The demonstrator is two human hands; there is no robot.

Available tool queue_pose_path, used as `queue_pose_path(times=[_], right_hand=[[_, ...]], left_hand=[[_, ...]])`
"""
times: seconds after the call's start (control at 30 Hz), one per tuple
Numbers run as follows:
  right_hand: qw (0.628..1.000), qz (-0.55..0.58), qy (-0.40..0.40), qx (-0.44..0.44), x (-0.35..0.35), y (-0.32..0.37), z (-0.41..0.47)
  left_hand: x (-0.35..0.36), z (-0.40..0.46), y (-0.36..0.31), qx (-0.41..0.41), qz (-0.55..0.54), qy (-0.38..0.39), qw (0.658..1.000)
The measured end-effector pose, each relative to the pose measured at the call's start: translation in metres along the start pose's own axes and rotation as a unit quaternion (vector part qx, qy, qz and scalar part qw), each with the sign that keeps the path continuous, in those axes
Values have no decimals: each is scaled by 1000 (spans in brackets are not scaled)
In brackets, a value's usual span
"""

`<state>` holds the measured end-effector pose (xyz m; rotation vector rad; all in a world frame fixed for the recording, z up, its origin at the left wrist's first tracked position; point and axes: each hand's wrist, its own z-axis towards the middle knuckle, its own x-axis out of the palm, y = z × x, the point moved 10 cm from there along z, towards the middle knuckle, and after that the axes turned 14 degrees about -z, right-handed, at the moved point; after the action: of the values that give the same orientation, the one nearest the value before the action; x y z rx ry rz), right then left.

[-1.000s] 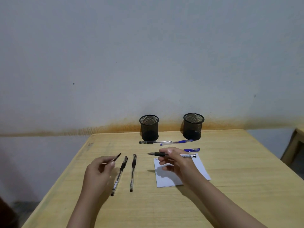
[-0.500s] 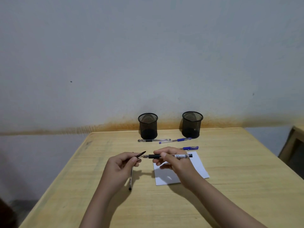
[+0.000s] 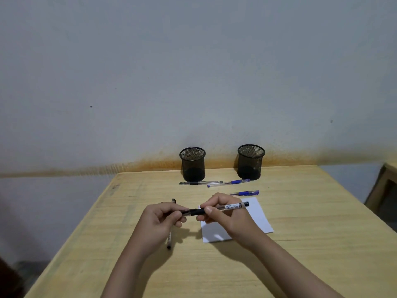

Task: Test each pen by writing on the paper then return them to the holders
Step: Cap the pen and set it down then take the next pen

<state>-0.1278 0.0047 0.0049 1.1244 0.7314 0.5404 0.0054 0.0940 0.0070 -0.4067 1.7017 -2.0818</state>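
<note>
My right hand (image 3: 223, 216) grips a black-ink pen (image 3: 233, 206) by its dark grip, held level over the white paper (image 3: 257, 214). My left hand (image 3: 160, 220) holds the pen's black cap (image 3: 184, 212) pressed against the pen's tip end. Two black pens lie on the table under my left hand; one's lower end (image 3: 169, 241) and the tops (image 3: 173, 200) show. Two black mesh holders (image 3: 192, 164) (image 3: 251, 161) stand at the table's far edge. A clear black pen (image 3: 200, 183) and two blue pens (image 3: 228, 183) (image 3: 245, 193) lie in front of them.
The wooden table (image 3: 300, 244) stands against a grey wall with a rusty stain line. Another piece of wooden furniture (image 3: 382, 190) is at the right edge. The table's left edge drops to the floor.
My left hand moved right with the cap until it met the pen tip held in my right hand. The pen stayed over the paper.
</note>
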Motion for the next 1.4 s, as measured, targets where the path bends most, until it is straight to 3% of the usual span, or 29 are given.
queue_pose_path(times=[0.37, 0.57, 0.73, 0.83, 0.93, 1.07, 1.17, 1.3, 1.4], right_hand=[[989, -130, -16, -70, 14, 29, -10], [986, -150, -30, -74, 17, 19, -4], [979, -186, -65, -43, 13, 5, 11], [974, -223, -33, -29, 17, -9, 21], [950, -310, 33, -15, 32, -27, 35], [940, -339, 33, 9, 39, -44, 47], [945, -325, 19, 27, 43, -52, 52], [900, -431, 49, -26, 60, -58, 58], [895, -441, 62, -29, 64, -61, 59]], left_hand=[[-4, 3, -11, 24, -5, 51, 998], [-8, 7, 9, -34, 51, 65, 996], [-54, 11, 29, -59, 111, -44, 991], [-95, 8, 50, -102, 135, -134, 976], [-117, 13, 75, -115, 244, -121, 955], [-128, 14, 87, -81, 391, -143, 906], [-123, 15, 86, -57, 415, -144, 897], [-122, 16, 88, -51, 421, -141, 894], [-123, 17, 87, -43, 426, -145, 892]])
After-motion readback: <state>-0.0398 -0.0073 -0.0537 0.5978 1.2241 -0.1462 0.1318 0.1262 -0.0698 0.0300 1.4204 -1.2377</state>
